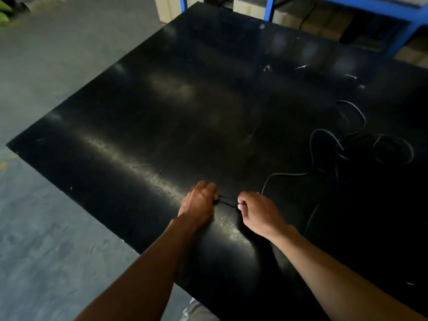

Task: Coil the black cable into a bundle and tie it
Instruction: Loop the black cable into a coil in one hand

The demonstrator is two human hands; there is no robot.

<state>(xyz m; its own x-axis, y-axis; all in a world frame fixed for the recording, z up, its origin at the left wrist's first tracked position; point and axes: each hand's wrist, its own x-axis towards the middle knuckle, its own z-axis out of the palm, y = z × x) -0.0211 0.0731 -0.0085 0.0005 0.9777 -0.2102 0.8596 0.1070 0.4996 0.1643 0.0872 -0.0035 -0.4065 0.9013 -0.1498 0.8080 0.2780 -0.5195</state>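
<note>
Here our left hand (199,201) curls round one end of the cable (285,174), and our right hand (258,212) pinches it just beside, with a short strand taut between them over the surface (150,126). From the right hand the cable runs off rightward into loose, crossing loops farther away. We judge those loops the main risk, since drawing in slack could cinch them into a knot. Black on black, a snag would be hard to spot.
</note>
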